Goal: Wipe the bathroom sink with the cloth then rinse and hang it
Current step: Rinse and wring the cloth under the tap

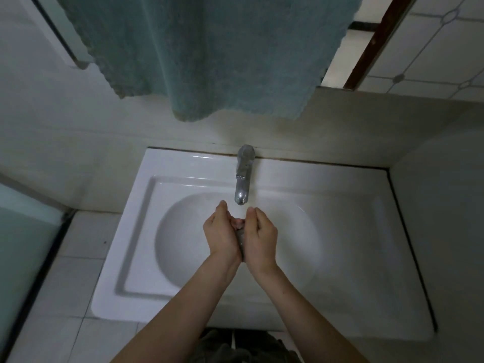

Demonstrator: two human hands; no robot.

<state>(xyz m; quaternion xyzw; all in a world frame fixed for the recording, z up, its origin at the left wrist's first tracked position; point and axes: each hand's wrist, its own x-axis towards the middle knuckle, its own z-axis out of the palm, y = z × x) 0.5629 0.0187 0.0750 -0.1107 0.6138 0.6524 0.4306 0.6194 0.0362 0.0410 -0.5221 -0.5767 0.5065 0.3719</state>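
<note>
A small grey cloth (240, 238) is bunched between my two palms over the white sink basin (183, 247). My left hand (221, 233) and my right hand (262, 238) press together around it, fingers curled, just below the chrome tap spout (242, 195). Only a narrow strip of the cloth shows between the hands; most of it is hidden. I cannot tell whether water runs from the tap.
A large teal towel (209, 56) hangs from above over the wall behind the tap. The sink's flat rim (366, 258) extends to the right. White tiles (78, 258) lie to the left, next to a glass panel (23, 237). A brown door frame (377, 40) stands at upper right.
</note>
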